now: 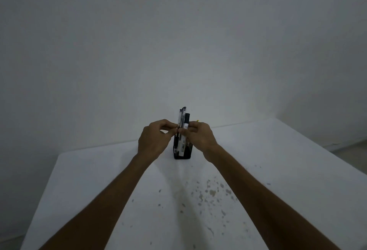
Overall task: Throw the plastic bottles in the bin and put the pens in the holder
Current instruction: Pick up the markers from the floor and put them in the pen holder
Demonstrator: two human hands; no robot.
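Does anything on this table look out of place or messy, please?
Yes: dark specks and stains are scattered over the white table, on its near right part. The pens stand upright in the black holder.

holder point(182, 155) black; clear-barrel pens point(181, 126) with black caps and black rubber sections; marker point(186, 122) black with white label, dark print on it; small yellow tip point(197, 120) showing behind the right hand point(198, 136); worktop point(95, 180) white, speckled with grey-brown flecks and chips on the near right; wall point(178, 41) plain grey-white

White speckled table point(99, 180), black pen holder point(182, 155) standing on it
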